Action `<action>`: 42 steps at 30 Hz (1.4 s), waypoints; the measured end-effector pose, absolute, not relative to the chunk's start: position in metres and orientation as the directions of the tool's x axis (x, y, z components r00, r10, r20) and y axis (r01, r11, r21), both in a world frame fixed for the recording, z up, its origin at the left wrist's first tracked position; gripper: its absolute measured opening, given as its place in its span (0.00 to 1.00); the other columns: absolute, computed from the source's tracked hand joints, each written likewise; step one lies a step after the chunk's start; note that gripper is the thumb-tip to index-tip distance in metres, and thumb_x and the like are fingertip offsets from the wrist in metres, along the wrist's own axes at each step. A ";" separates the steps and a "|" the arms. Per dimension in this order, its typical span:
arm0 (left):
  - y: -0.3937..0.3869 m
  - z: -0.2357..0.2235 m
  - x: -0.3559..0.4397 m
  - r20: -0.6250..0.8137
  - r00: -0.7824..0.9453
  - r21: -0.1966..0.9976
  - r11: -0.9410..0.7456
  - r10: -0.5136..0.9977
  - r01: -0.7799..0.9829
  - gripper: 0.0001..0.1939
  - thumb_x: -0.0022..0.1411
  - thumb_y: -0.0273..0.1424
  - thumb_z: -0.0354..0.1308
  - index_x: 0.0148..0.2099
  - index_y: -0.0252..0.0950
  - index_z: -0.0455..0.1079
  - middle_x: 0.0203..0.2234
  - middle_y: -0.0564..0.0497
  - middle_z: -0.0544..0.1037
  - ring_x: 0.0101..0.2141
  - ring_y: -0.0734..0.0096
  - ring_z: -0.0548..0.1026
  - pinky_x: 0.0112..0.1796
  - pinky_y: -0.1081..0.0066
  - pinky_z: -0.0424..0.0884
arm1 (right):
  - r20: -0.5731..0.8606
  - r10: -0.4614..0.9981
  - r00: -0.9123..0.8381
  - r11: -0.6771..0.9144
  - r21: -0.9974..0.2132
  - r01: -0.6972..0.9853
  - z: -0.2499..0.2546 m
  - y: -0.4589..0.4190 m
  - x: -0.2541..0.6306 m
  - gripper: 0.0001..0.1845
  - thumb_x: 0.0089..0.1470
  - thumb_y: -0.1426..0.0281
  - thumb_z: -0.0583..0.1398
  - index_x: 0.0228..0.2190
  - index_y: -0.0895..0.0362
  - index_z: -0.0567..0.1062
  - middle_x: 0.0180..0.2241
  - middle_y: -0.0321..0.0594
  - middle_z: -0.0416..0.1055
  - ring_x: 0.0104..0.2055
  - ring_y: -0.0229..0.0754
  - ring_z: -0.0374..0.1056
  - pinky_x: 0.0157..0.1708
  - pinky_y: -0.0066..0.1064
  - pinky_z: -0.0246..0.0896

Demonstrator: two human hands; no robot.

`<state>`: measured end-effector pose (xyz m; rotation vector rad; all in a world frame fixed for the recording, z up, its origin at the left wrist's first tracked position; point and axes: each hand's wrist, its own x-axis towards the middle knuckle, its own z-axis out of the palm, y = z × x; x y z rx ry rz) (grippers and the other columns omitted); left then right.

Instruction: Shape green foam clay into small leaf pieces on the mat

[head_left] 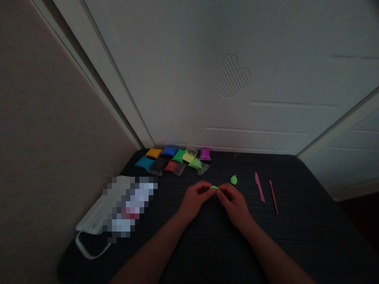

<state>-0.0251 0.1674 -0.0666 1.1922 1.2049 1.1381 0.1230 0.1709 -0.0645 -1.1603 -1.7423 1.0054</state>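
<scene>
A small piece of light green modelling clay [214, 187] is pinched between the fingertips of both hands, just above the dark table [219, 244]. My left hand [194, 199] holds its left end, with thumb and fingers closed. On the other end, my right hand [235, 201] grips in the same way. The fingers cover part of the clay, so its full shape is hidden. Beyond my right hand lies a rounded lump of light green clay [233, 180] with a small tip on top. To the right rest a pink plastic knife [259, 187] and a thin pink modelling stick [274, 197].
At the back left lie several clay packets, among them orange [154, 153], blue [169, 151], purple [205, 154] and an opened light green one [196, 164]. A white strapped item [91, 221], partly blurred, lies at the left edge. A white panel [189, 98] stands behind the table.
</scene>
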 end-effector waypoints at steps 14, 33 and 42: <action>0.168 -0.063 -0.025 -0.063 0.078 0.997 0.059 0.995 0.049 0.10 0.49 0.34 0.57 0.33 0.34 0.70 0.28 0.52 0.74 0.32 0.69 0.70 0.36 0.71 0.64 | 0.189 0.944 -0.269 0.281 -0.888 0.365 -0.064 0.171 0.123 0.08 0.53 0.67 0.51 0.30 0.56 0.68 0.27 0.35 0.65 0.29 0.36 0.62 0.29 0.28 0.56; 0.169 -0.069 -0.025 -0.036 0.170 0.991 0.014 0.985 0.130 0.11 0.52 0.34 0.55 0.36 0.34 0.69 0.31 0.50 0.73 0.33 0.69 0.69 0.36 0.72 0.63 | 0.156 0.966 -0.204 0.219 -0.918 0.332 -0.069 0.175 0.123 0.08 0.51 0.66 0.54 0.32 0.54 0.70 0.30 0.36 0.68 0.32 0.38 0.64 0.32 0.29 0.58; 0.170 -0.070 -0.026 -0.033 0.167 0.991 0.011 0.985 0.134 0.12 0.53 0.36 0.54 0.36 0.34 0.70 0.31 0.49 0.74 0.35 0.66 0.71 0.37 0.70 0.64 | 0.152 0.966 -0.207 0.210 -0.931 0.298 -0.065 0.173 0.123 0.08 0.51 0.65 0.53 0.32 0.55 0.70 0.30 0.36 0.68 0.32 0.38 0.64 0.32 0.29 0.58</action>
